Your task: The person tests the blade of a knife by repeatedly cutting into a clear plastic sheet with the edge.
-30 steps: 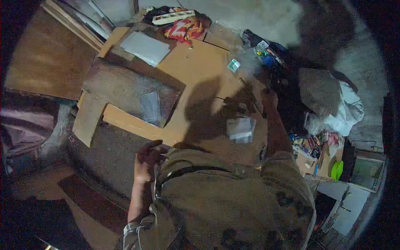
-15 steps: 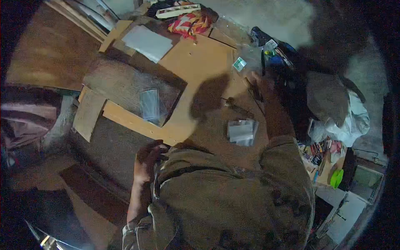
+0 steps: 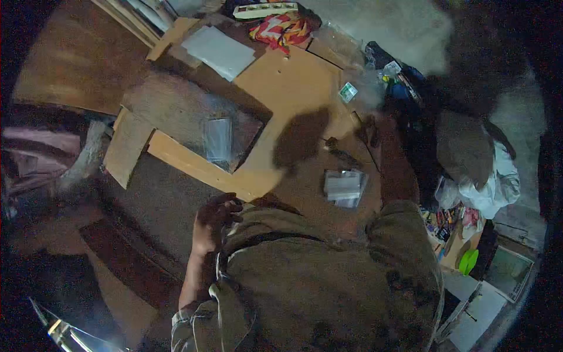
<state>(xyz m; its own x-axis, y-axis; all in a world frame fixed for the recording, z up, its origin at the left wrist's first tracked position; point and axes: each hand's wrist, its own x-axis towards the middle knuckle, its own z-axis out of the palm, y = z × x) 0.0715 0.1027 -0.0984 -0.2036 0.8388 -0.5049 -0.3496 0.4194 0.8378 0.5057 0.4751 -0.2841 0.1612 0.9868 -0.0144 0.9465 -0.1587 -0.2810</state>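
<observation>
My left hand (image 3: 213, 223) hangs by the front edge of the wooden board, next to my shirt. Its fingers are loosely bent and a little apart, and nothing shows in them. My right hand (image 3: 381, 128) reaches over the right side of the board, dark and blurred in shadow, so its fingers cannot be made out. Close to it lies a dark thin object (image 3: 360, 129). A small dark tool (image 3: 340, 151) lies left of that hand. Nearer to me is a stack of clear plastic bags (image 3: 344, 188). A green-and-white label (image 3: 348, 92) lies beyond my right hand.
More clear bags (image 3: 217, 139) lie on a raised board at the left. White sheets (image 3: 219, 51), a power strip (image 3: 265, 10) and red-yellow cloth (image 3: 280, 31) are at the back. Dark bags (image 3: 399, 82) crowd the right; a green object (image 3: 468, 261) is lower right.
My right hand has drawn back a little towards me and to the right, away from the label. The left hand's fingers have bent slightly more. The whole view has shifted a little.
</observation>
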